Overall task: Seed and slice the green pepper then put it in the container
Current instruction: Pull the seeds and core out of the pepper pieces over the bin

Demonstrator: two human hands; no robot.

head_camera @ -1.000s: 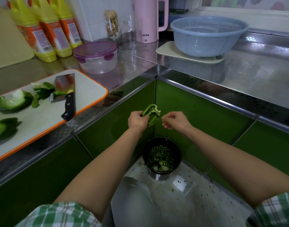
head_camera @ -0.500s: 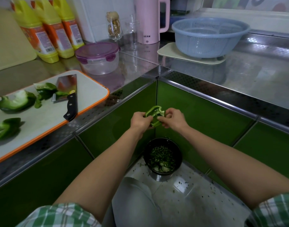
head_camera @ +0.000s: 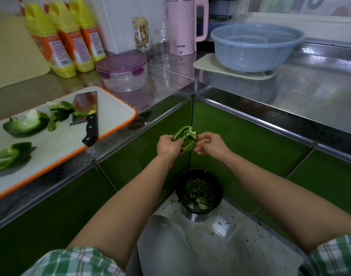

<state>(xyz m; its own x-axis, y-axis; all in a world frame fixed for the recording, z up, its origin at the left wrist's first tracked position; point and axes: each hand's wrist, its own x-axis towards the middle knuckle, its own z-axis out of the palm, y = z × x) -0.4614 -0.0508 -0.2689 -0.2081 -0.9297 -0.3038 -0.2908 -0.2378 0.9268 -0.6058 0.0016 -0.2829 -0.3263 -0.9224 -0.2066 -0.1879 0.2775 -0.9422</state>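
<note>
Gripping curved green pepper half-shell in curled fingers of left hand, hollow side up, at twelve o'clock of round black scrap-filled bin. Poised at its three o'clock with right hand, fingers curled at the pale ribbed edge; pinching or merely touching, cannot tell.

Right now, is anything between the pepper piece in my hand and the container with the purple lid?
Yes: the purple lid sits on the container, covering its opening. Apart from that, nothing visible stands between it and the pepper piece held in the left hand.
</note>
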